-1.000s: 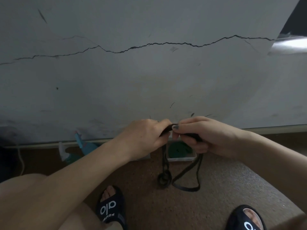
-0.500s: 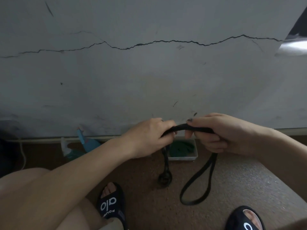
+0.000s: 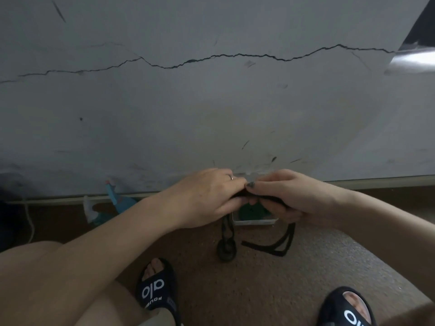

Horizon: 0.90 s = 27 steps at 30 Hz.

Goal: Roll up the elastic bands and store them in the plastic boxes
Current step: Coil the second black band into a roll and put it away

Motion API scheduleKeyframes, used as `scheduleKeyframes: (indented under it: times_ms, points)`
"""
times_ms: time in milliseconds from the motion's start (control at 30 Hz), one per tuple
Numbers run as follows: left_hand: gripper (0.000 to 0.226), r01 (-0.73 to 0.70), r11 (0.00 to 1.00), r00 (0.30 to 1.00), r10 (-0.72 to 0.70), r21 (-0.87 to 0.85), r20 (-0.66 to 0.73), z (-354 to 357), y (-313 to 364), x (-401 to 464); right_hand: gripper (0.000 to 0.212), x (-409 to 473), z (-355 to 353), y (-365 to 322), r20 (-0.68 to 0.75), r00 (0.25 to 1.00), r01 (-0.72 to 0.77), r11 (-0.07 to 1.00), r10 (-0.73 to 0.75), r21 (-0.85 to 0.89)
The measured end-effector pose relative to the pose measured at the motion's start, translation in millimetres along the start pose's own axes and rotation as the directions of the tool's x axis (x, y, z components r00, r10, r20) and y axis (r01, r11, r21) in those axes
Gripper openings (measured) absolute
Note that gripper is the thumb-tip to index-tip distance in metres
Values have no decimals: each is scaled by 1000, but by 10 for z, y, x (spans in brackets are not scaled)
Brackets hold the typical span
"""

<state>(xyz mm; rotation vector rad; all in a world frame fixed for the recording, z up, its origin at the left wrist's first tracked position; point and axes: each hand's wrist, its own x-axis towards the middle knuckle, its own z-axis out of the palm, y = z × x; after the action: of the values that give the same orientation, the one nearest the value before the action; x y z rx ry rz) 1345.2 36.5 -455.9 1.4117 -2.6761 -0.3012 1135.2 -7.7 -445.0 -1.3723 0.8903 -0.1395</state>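
A long black elastic band (image 3: 280,245) runs between both hands, held above the floor. My left hand (image 3: 207,198) grips one part of it, and my right hand (image 3: 289,196) pinches it close beside, fingertips nearly touching. One end hangs from the left hand and curls into a small coil (image 3: 226,250) near the floor. A flat loop droops from the right hand. Under the hands sits a clear plastic box (image 3: 254,222) on the floor with a green rolled band (image 3: 249,210) inside, partly hidden by my fingers.
A cracked grey wall (image 3: 211,102) rises straight ahead, with a skirting strip at its foot. Teal and white items (image 3: 110,205) lie at the wall's base on the left. My feet in black slides (image 3: 157,288) rest on the brown speckled floor.
My hands have drawn back together after being spread apart half a second ago. The hanging loop has shortened and lifted.
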Motion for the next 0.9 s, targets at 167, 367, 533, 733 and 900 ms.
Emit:
scheduleKeyframes:
  times_ms: [167,367,533,733,900]
  points:
    - [17,124,914,992,-121,-386,33,-70,-54,-37,47,-72,-101,-94,-10,998,68,996,-68,60]
    - [18,135,885,988,-153,-447,-5,-81,-56,-57,35,-93,-148,-116,-10,997,83,995,-83,50]
    - [13,84,978,961,-130,-192,-245,-69,-19,-60,35,-90,-172,-101,-17,998,66,996,-65,66]
    - [14,78,959,943,-159,-273,-291,-120,-29,-52,36,-121,-207,-121,-41,996,80,992,-76,94]
    - [21,121,855,968,-215,-504,-132,-182,43,-45,37,-131,-180,-133,-25,995,100,988,-98,121]
